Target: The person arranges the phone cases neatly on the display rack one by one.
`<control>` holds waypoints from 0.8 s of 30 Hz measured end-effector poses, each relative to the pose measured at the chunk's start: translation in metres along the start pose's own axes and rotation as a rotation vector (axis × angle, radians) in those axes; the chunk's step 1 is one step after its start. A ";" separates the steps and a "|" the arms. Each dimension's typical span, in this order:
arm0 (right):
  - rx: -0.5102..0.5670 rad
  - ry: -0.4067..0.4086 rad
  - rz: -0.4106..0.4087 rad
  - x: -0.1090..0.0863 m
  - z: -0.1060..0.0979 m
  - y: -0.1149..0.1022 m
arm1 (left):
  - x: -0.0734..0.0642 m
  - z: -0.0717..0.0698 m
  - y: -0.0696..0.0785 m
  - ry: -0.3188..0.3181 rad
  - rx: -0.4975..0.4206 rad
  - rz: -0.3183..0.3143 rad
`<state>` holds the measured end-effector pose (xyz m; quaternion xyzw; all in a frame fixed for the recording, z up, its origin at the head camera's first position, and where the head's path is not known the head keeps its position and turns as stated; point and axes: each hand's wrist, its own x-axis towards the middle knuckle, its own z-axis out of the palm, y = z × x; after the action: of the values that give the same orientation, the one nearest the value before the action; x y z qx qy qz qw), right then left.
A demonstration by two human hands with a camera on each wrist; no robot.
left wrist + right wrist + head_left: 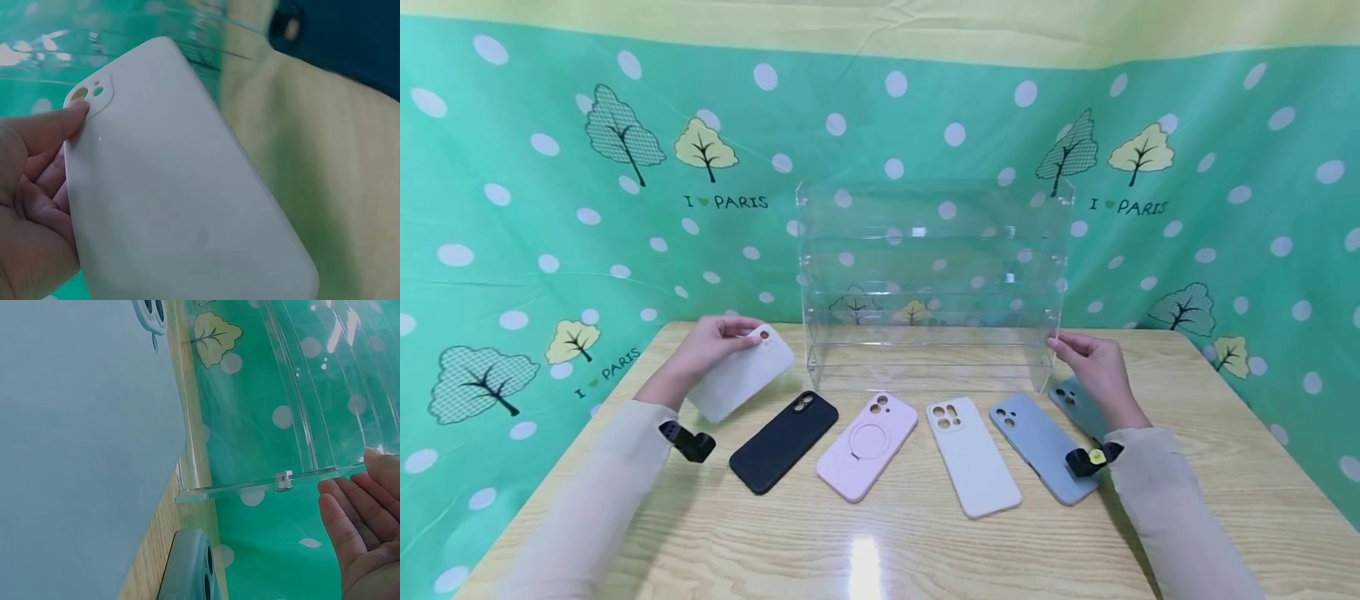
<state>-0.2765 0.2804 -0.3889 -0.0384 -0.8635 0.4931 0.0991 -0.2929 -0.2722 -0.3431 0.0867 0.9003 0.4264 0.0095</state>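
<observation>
My left hand (711, 350) pinches a white phone case (741, 379) by its camera corner, thumb on the back face and fingers behind. Held tilted, the case has its camera cutouts toward the top in the left wrist view. A clear acrylic tiered display rack (932, 343) stands upright at the back of the table. At its right side panel, my right hand (1097, 371) grips the edge between thumb and fingers, as the right wrist view shows. Below that hand lie a grey-blue phone case (1037, 446) and a teal-blue one (1067, 396), partly hidden by hand and wrist.
In front of the rack, a black phone case (784, 442), a pink one with a ring (868, 450) and an off-white one (973, 458) lie on the wooden table (760, 542). A green dotted cloth (880, 125) hangs behind and at both sides.
</observation>
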 end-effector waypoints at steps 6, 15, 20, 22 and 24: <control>-0.009 0.026 -0.015 0.011 0.004 0.019 | -0.008 -0.018 0.032 0.093 -0.095 -0.025; -0.026 0.001 0.004 0.001 -0.001 0.000 | -0.012 -0.034 0.083 0.204 -0.213 0.037; -0.029 -0.007 -0.019 -0.003 -0.002 -0.005 | -0.009 -0.032 0.112 0.231 -0.235 0.061; -0.023 -0.012 -0.032 -0.002 -0.002 -0.004 | -0.006 -0.031 0.122 0.232 -0.259 0.074; -0.020 -0.017 -0.036 -0.002 -0.001 -0.001 | -0.002 -0.029 0.131 0.229 -0.298 0.081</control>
<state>-0.2747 0.2804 -0.3874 -0.0198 -0.8696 0.4830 0.1002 -0.2742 -0.2132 -0.2236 0.0713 0.8183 0.5620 -0.0974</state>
